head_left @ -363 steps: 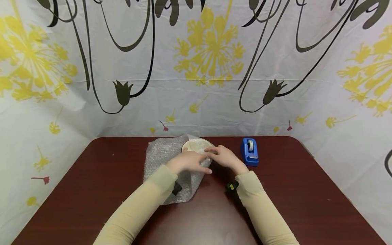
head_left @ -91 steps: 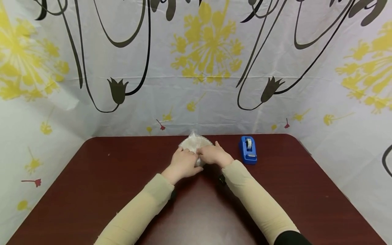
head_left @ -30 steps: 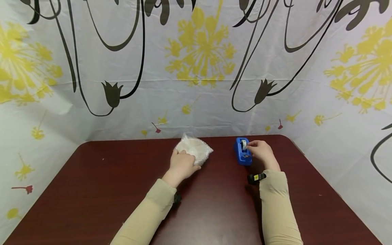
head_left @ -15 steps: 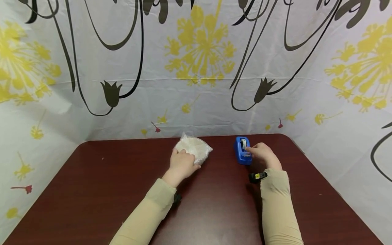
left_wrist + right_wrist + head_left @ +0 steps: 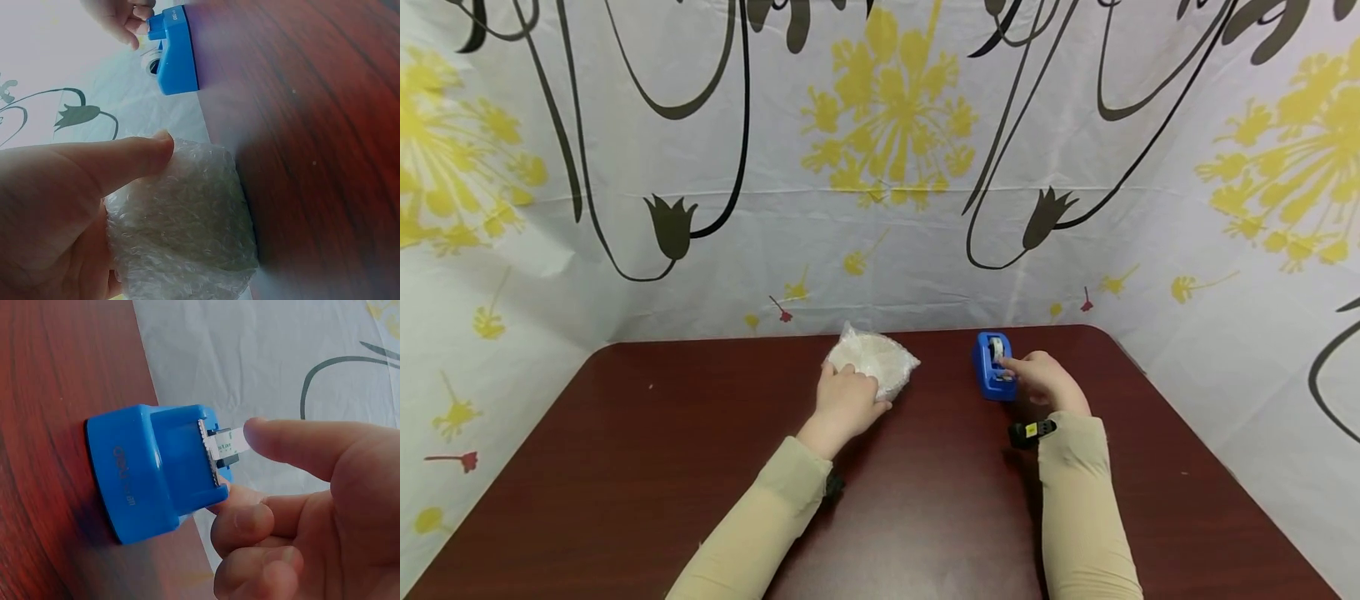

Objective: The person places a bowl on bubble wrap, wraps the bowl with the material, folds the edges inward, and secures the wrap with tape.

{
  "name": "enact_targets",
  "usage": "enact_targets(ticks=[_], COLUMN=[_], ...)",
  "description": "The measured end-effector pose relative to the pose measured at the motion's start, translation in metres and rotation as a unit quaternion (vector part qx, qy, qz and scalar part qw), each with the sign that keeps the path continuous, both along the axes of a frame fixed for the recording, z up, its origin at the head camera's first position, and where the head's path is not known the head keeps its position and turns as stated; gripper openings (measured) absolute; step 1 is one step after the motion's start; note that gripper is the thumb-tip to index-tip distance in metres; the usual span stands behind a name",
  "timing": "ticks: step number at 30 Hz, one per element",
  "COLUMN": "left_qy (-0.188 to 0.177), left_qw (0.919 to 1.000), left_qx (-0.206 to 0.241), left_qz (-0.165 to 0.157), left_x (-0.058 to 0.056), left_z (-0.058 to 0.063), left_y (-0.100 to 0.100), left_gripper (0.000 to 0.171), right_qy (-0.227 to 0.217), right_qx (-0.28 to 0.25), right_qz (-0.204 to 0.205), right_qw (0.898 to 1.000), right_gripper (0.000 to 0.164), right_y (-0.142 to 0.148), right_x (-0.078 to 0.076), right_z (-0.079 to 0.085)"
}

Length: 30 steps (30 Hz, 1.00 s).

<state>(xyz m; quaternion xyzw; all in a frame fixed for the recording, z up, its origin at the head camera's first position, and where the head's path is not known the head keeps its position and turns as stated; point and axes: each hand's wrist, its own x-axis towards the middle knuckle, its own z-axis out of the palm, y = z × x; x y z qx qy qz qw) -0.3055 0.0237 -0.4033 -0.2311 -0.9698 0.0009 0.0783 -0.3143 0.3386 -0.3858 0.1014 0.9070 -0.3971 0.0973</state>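
Note:
My left hand (image 5: 847,407) grips a rounded bundle of bubble wrap (image 5: 877,364) near the table's back edge. In the left wrist view its thumb lies over the upper edge of the bubble wrap (image 5: 187,219), with the other fingers partly hidden behind. Something pale shows through the wrap. My right hand (image 5: 1047,382) is at a blue tape dispenser (image 5: 996,383). In the right wrist view a short strip of clear tape (image 5: 228,445) runs from the toothed cutter to one fingertip of the right hand (image 5: 294,500), while the other fingers curl below, beside the dispenser (image 5: 144,475).
The dark red-brown table (image 5: 700,450) ends just behind the bundle and the dispenser. A white curtain (image 5: 910,250) with flower prints hangs close behind that edge. Bare tabletop separates the bundle from the dispenser.
The bubble wrap, spread flat earlier, is now folded into a compact bundle. My right hand has left it and moved right to the tape dispenser. The left hand stays on the bundle.

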Motion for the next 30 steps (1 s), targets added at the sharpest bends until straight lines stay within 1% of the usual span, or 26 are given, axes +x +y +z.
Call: enact_targets(ticks=[4,9,13,17,19,22,30], left_qy=[0.000,0.006,0.011,0.014,0.014,0.013,0.017], left_qw=[1.0000,1.0000,0.9999,0.9999,0.9999,0.9999,0.9998], left_qx=[-0.003,-0.004,0.000,0.001,0.000,-0.001,-0.004], left_qz=[0.002,0.003,0.002,0.002,0.001,0.000,0.003], left_x=[0.000,0.001,0.001,0.002,0.002,0.002,0.001], left_z=[0.000,-0.001,-0.001,0.000,0.000,0.000,0.000], left_y=[0.000,0.000,0.000,0.001,0.001,0.002,0.003], left_gripper=[0.036,0.036,0.036,0.036,0.036,0.036,0.036], right_qy=[0.000,0.006,-0.005,-0.018,-0.023,-0.028,-0.033], right_qx=[-0.010,-0.043,-0.088,-0.138,-0.154,-0.165,-0.161], right_qz=[0.013,0.019,0.005,-0.015,-0.016,-0.026,-0.020], right_qw=[1.000,0.999,0.996,0.990,0.988,0.986,0.986], right_gripper=[0.046,0.048,0.049,0.044,0.041,0.037,0.038], right_y=[0.001,0.001,0.000,-0.001,0.000,0.001,0.003], right_x=[0.000,-0.003,-0.005,-0.005,-0.006,-0.006,-0.009], right_z=[-0.001,-0.001,-0.003,-0.007,-0.010,-0.012,-0.013])
